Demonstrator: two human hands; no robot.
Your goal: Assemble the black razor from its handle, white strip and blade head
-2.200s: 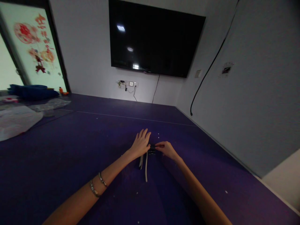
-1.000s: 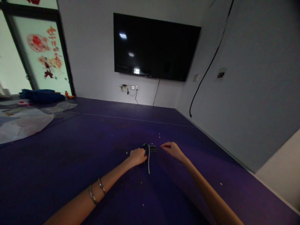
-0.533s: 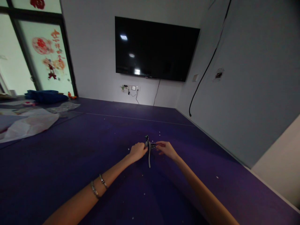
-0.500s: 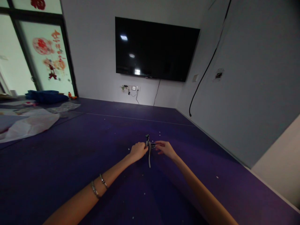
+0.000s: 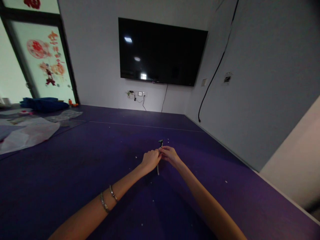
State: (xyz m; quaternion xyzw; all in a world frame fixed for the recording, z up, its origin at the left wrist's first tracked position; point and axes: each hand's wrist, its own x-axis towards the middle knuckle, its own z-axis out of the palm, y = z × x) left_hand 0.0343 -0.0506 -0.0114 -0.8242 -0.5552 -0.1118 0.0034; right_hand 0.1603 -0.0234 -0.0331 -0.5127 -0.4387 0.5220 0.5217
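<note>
Both hands meet over the purple surface at the centre of the view. My left hand (image 5: 150, 160), with two bracelets on its forearm, is closed around a small dark device with a metallic glint (image 5: 160, 141); its top end sticks up above the fingers. Below the hands hangs a pale, narrow strip or cord (image 5: 158, 170). From the right, my right hand (image 5: 170, 155) pinches at the same device, its fingertips touching or nearly touching the left thumb. Fingers cover most of the device, and its exact kind cannot be made out.
The purple surface (image 5: 105, 173) carries scattered white bits. At left lie a clear and white plastic sheet (image 5: 37, 133) and blue cloth (image 5: 45, 104). A television (image 5: 162, 51) hangs on the far wall, above sockets with cables. A black cable (image 5: 217, 71) dangles at right.
My right hand has come left and closed its fingers on the device beside my left hand. The device's top end has turned, and more of it is covered now. The view has shifted slightly.
</note>
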